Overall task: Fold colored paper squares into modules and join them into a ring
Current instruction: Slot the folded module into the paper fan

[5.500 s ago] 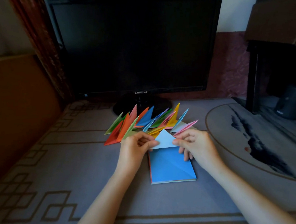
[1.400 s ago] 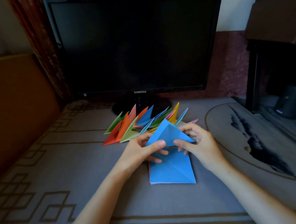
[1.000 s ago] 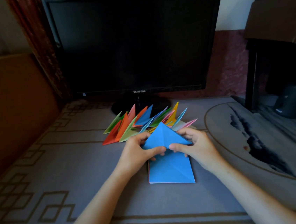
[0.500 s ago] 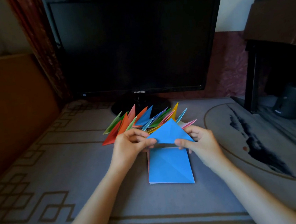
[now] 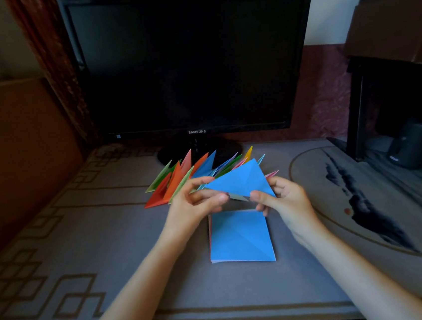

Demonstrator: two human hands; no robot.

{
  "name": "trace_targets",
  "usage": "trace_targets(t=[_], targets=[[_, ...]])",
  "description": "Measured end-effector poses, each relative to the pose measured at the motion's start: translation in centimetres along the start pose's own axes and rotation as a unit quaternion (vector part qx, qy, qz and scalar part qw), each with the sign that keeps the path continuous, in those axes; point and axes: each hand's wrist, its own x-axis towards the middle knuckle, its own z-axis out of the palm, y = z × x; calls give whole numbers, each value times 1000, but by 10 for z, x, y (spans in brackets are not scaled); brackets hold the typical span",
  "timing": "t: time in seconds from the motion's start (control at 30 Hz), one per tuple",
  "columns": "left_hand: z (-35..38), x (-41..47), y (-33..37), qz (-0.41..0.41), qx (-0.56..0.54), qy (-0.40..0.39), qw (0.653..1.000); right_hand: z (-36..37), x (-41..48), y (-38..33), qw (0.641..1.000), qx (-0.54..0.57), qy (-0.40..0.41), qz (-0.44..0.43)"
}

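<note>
Head cam: you've got the blue folded triangle (image 5: pixel 241 182) lifted off the desk (image 5: pixel 104 249), up over the far edge of the stack of paper squares (image 5: pixel 240 237), which has a blue sheet on top. Your left hand (image 5: pixel 193 204) has its grip pinched on the triangle's left corner, fingers curled in. Your right hand (image 5: pixel 285 200) has its grip pinched on the bottom right edge, thumb in front. A greyish flap pokes out under the triangle between your hands. The row of folded modules (image 5: pixel 180 180) (orange, green, blue, pink, yellow) sits just behind, in front of the monitor (image 5: pixel 189 63).
</note>
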Motion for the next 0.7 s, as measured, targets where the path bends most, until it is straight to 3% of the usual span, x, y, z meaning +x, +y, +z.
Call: trace_targets(t=[0.1,0.3,0.43,0.7], targets=[[5,-1,-2,-15,2,-22,1000,6,0,0,1000,9,-14,2],[5,1,-5,0,4,13,1000,15,-2,4,998,-26,-59,-1],[6,2,-7,11,-19,30,999,14,-2,6,996,-69,-58,-2],[0,5,-9,29,-7,58,998,14,-4,6,997,-46,-56,-8]])
